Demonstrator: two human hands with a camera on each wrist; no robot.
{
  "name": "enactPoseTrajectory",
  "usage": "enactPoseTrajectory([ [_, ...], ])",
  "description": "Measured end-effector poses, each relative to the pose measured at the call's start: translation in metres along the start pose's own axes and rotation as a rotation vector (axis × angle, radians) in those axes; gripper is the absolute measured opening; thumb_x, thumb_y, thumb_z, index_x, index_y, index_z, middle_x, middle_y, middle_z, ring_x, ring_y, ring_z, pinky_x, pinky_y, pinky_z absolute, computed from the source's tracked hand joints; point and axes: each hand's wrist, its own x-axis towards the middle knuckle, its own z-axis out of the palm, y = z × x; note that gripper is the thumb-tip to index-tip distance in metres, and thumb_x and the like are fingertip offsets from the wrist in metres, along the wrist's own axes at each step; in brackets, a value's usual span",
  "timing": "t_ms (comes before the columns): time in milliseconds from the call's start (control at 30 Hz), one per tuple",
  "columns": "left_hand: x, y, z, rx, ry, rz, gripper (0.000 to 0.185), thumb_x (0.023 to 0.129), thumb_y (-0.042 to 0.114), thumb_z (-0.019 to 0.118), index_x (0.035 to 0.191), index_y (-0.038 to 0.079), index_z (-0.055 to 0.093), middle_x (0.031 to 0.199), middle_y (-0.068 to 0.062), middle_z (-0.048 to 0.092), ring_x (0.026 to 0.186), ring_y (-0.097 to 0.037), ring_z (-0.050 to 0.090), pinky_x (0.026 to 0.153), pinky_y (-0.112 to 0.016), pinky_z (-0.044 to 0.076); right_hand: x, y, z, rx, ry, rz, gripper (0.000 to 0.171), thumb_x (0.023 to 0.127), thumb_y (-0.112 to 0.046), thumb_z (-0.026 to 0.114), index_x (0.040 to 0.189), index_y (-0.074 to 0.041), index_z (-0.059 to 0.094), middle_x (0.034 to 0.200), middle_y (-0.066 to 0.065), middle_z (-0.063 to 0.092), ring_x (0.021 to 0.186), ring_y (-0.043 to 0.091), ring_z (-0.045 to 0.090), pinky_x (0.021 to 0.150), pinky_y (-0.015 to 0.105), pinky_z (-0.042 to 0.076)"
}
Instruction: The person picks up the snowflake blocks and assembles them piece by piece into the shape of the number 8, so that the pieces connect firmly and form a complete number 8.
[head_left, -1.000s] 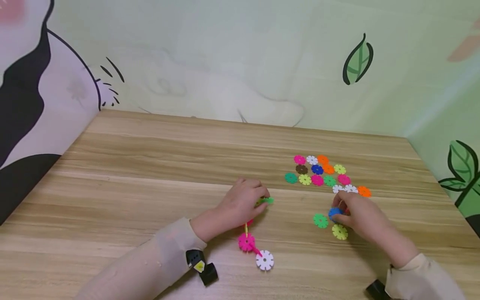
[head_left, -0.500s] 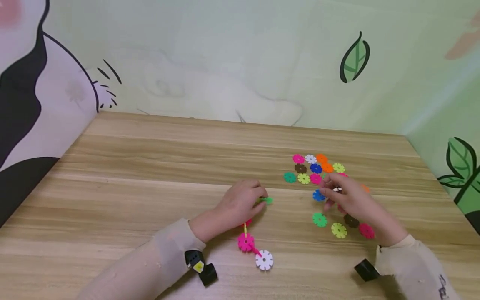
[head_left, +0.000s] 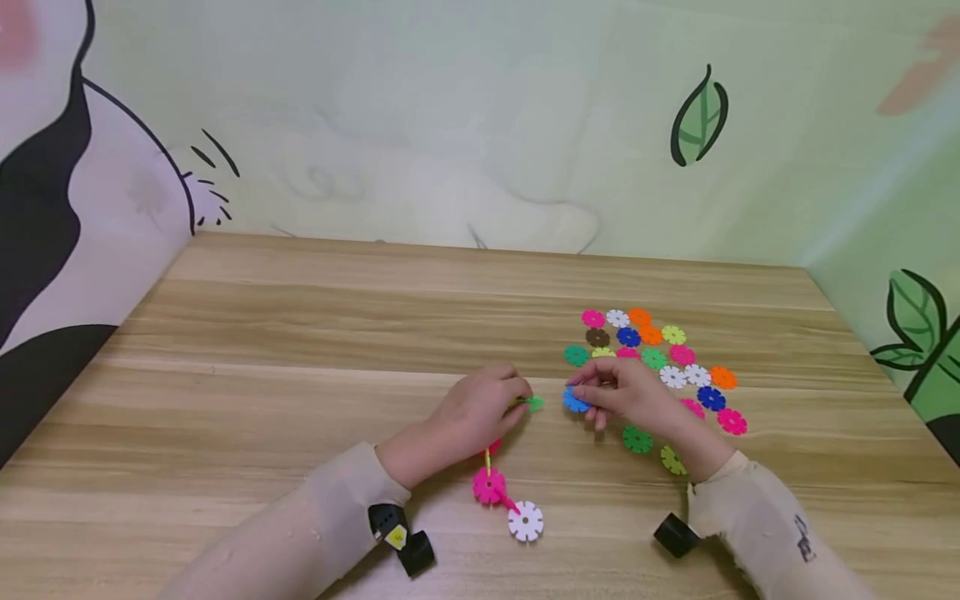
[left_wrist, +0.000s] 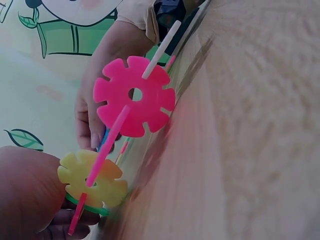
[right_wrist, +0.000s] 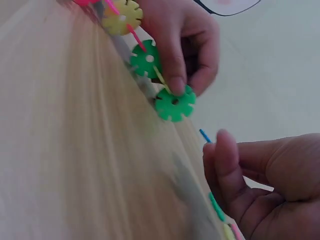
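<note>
My left hand (head_left: 474, 410) grips a chain of slotted plastic snowflake discs near its far end. In the right wrist view, its thumb and fingers pinch the chain by a green disc (right_wrist: 175, 106) at that end. A yellow disc (left_wrist: 97, 177) and a pink disc (left_wrist: 134, 97) follow along the chain, joined slot to slot. Toward the front, the chain ends in a white disc (head_left: 526, 522), past another pink disc (head_left: 489, 486). My right hand (head_left: 633, 392) pinches a loose blue disc (head_left: 575, 400) between thumb and fingers, a short gap to the right of the green end.
Several loose discs lie flat on the wooden table (head_left: 300, 333) at the right, among them an orange disc (head_left: 723, 377), a brown disc (head_left: 597, 337) and a green disc (head_left: 637, 440). A painted wall (head_left: 420, 125) rises behind the table. Black cameras sit at both wrists.
My right hand has picked up the blue disc from among the loose ones and carried it left, close to the chain's green end. My left hand stays in place, holding the chain.
</note>
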Motion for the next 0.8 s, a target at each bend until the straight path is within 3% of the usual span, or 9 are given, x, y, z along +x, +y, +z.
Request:
enactPoseTrajectory([
  [167,0.0,-0.002,0.002,-0.004,0.015,0.008,0.011,0.09,0.016,0.066,0.096,0.009,0.072,0.094,-0.003,0.066,0.086,-0.017,0.064,0.076,-0.029,0.054,0.007,0.003,0.012,0.05,-0.024,-0.002,0.03,0.095,-0.002,0.055,0.12,0.014,0.053,0.083,0.012,0.063,0.062,0.007,0.061,0.061,0.023,0.056],
  [333,0.0,-0.002,0.003,-0.029,0.024,0.012,0.01,0.09,0.014,0.066,0.095,0.007,0.072,0.093,-0.003,0.066,0.086,-0.017,0.064,0.078,-0.03,0.054,0.011,0.007,0.02,0.087,0.023,0.033,0.026,0.095,-0.006,0.057,0.112,0.014,0.052,0.081,0.01,0.066,0.062,0.009,0.063,0.061,0.024,0.057],
  [633,0.0,-0.001,0.004,-0.035,0.037,0.017,0.009,0.09,0.013,0.066,0.094,0.007,0.071,0.093,-0.004,0.066,0.086,-0.017,0.064,0.078,-0.03,0.054,0.011,0.009,0.022,0.087,-0.001,0.028,0.024,0.098,-0.009,0.053,0.11,0.011,0.052,0.069,0.002,0.063,0.052,0.008,0.058,0.046,0.022,0.049],
  [800,-0.002,-0.001,0.005,-0.039,0.066,0.045,0.007,0.089,0.012,0.066,0.092,0.007,0.071,0.09,-0.003,0.065,0.083,-0.016,0.063,0.076,-0.028,0.054,0.011,0.008,0.026,0.073,0.009,0.014,0.022,0.098,-0.009,0.053,0.108,0.01,0.053,0.069,0.003,0.061,0.053,0.009,0.057,0.046,0.02,0.047],
])
